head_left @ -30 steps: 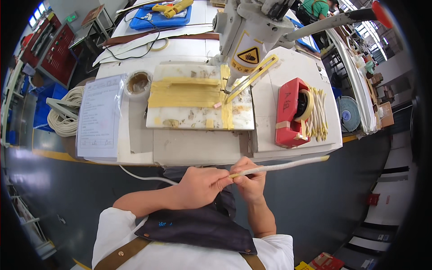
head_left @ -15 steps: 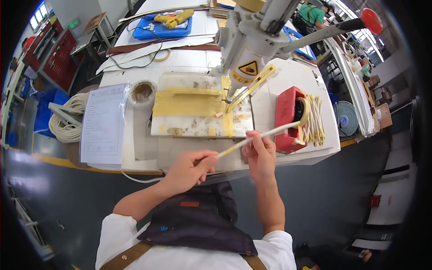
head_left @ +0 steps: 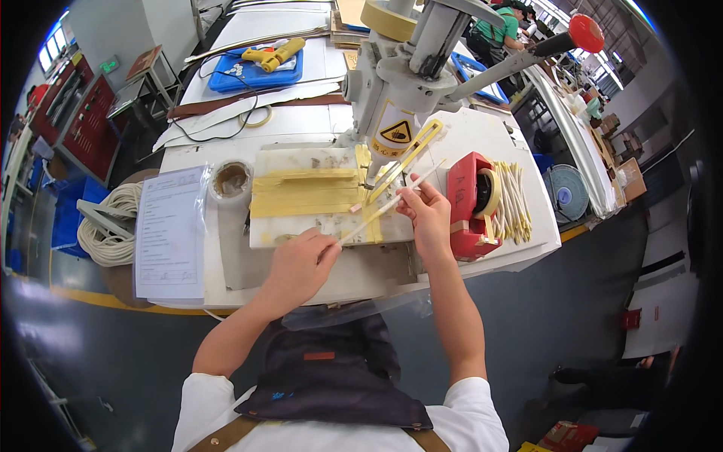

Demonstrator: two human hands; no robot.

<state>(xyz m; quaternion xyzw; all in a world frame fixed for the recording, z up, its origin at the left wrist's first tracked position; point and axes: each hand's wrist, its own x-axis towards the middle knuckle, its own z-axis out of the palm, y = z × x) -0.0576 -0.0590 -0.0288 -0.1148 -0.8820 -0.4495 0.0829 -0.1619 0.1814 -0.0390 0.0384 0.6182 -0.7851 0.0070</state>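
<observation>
A white cord with a yellowish taped stretch runs slanting between my two hands. My left hand pinches its nearer end, just over the front edge of the white board. Farther along, the fingers of my right hand grip the cord close to its other end, which points up and to the right. Beneath it lies the white board, partly covered with yellow tape. Beside my right hand stands a red tape dispenser with a roll of yellowish tape. A slotted yellow bracket rises just beyond the cord.
A grey lever press with a red knob stands behind the board. Several cut cords lie right of the dispenser. At left are a tape roll, a printed sheet and coiled cord. A blue tray holds a yellow glue gun.
Both hands have moved forward with the cord, from in front of the table to over the board. The cord's far end has left the tape dispenser and now points more steeply away.
</observation>
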